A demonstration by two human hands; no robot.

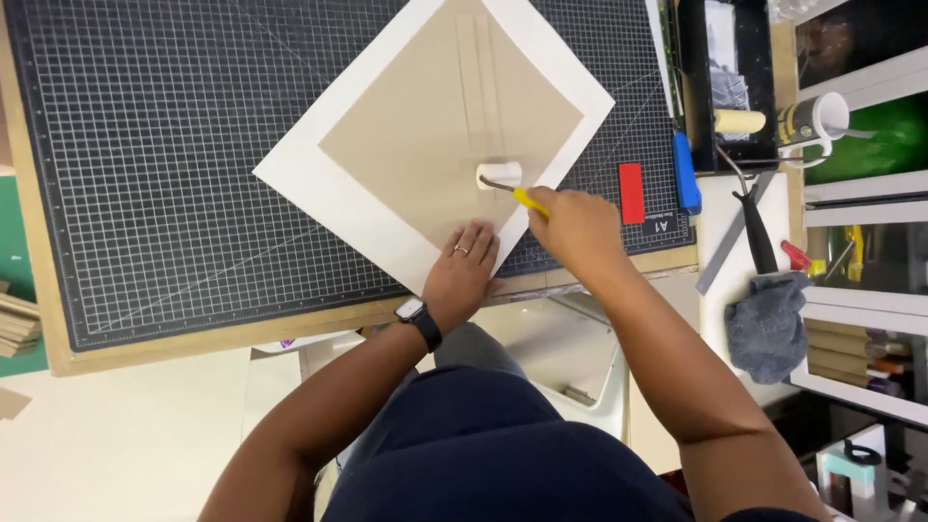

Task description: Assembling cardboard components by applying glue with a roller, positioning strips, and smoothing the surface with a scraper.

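A tan square board [435, 135] lies on a larger white sheet [329, 198], both turned like a diamond on a dark gridded cutting mat [164, 145]. My right hand [576, 227] grips the yellow handle of a small white roller [499, 175], which rests on the tan board near its lower right edge. Faint roller streaks run up the board. My left hand [462, 273] presses flat, fingers apart, on the near corner of the white sheet. A ring and a wrist watch are on that hand and arm.
A red block [630, 192] and a blue tool [685, 172] lie at the mat's right edge. Further right are a black tray [727, 87] with another roller, a mug [814, 121], a metal ruler, scissors, a grey cloth [768, 327] and shelves. A white bin stands below the table.
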